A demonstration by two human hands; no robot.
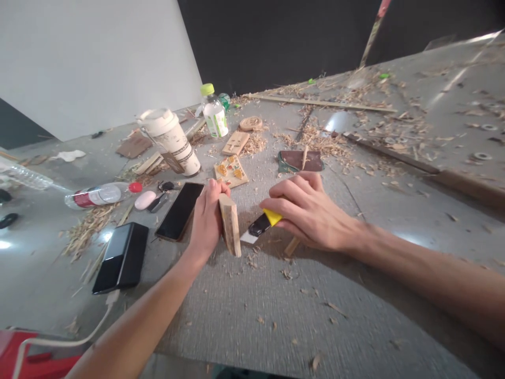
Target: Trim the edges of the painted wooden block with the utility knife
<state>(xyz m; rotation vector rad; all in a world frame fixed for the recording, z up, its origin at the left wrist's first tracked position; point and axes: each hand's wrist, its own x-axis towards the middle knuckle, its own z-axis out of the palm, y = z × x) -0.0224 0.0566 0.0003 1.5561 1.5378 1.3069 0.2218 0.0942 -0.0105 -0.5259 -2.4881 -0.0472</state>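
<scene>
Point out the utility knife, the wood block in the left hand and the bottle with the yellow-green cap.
Utility knife (260, 225): head view, on its black front section.
Wood block (230, 227): head view, mid-length on its side.
Bottle (216, 124): head view, on its label.

We look through one camera worn on the head, facing forward and down across the table (268, 316). Our left hand (208, 218) and right hand (311, 213) lie near, around mid-picture, the forearms reaching in from the bottom and right edges. Beyond the table's slanting far edge we see a dark backdrop (295, 42).
</scene>
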